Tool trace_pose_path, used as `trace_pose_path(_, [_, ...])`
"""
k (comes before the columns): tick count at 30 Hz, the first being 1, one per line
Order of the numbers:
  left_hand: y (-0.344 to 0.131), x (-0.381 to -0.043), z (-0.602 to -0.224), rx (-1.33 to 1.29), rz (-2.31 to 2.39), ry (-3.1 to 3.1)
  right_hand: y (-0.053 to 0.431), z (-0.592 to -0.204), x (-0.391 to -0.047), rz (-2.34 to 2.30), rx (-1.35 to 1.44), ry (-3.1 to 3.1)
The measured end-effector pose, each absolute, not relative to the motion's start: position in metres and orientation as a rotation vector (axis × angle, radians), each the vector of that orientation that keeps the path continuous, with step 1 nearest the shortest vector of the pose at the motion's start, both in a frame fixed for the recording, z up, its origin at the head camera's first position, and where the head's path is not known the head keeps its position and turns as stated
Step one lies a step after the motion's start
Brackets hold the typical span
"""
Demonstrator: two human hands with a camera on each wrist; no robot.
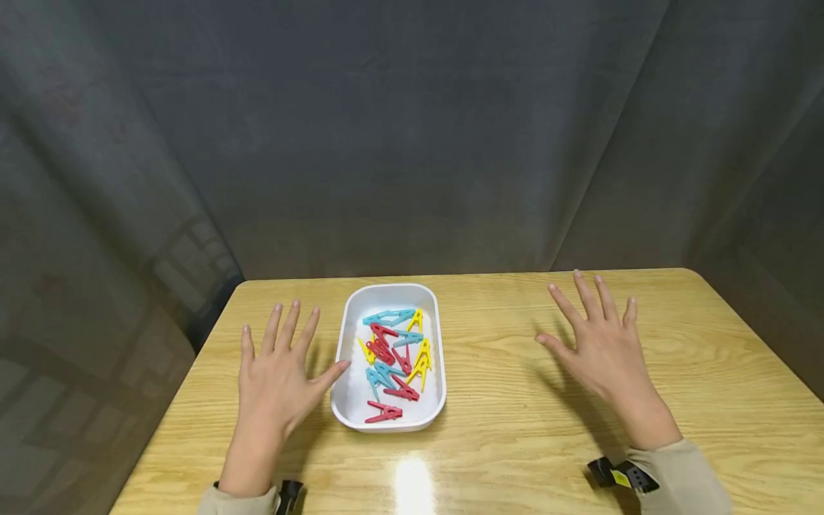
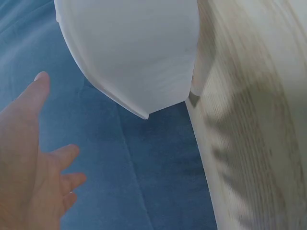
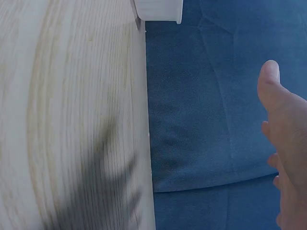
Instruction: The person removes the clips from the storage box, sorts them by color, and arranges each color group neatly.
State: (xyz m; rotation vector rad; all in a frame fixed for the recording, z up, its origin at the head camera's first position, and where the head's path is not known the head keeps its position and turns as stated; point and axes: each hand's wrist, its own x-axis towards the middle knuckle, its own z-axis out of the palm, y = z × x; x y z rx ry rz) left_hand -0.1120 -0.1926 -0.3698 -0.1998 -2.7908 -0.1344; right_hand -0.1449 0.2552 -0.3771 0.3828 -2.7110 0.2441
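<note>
Pegs [image 1: 381,350] in tray [image 1: 350,400]; possible strap label [image 1: 621,478] unreadable.

You could read no text, number, brand or sign in any of your three views. The yellow patch [image 1: 621,478] on your right-side black wrist strap [image 1: 642,478] may have been a label, but showed too small to read.
</note>
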Motion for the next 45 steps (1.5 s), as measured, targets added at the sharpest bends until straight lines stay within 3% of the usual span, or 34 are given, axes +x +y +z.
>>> trace_pose_path(18, [-0.202, -0.118, -0.375, -0.405, -0.226, -2.808, 0.253, -0.371, -0.144, 0.277, 0.425, -2.677])
trace_pose_path(45, [-0.209, -0.115, -0.389, -0.512, -0.942, -3.011, 0.237, -0.373, -0.138, 0.425, 0.533, -2.639])
